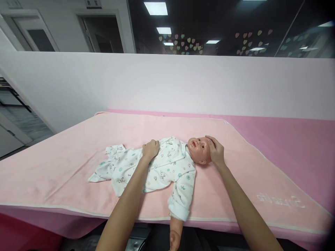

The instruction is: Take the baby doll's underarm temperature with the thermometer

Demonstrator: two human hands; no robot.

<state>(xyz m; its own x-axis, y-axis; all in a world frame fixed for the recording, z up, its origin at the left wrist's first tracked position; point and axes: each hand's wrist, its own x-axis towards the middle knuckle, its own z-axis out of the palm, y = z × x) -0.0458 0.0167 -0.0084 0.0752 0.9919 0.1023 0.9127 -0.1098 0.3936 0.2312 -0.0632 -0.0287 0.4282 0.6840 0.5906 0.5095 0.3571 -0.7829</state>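
While we look across the near edge of the desk point(288, 150), the doll's bare forearm point(176, 230) hangs past it toward us. Beyond, the doll point(179, 162) lies face up on a peach blanket point(243, 188), its long axis running left to right, head point(197, 150) to the right and trouser ends to the left. Our left hand point(151, 149) curls over the middle of the printed garment point(163, 174); we cannot tell whether it grips cloth. Our right hand point(217, 150), loosely cupped and partly open, rests against the crown. We judge this step as steadying the doll; any next move seems to call for supporting the head and minding the overhanging arm. Farthest, we see a white partition point(183, 83) and dark glass point(217, 21).
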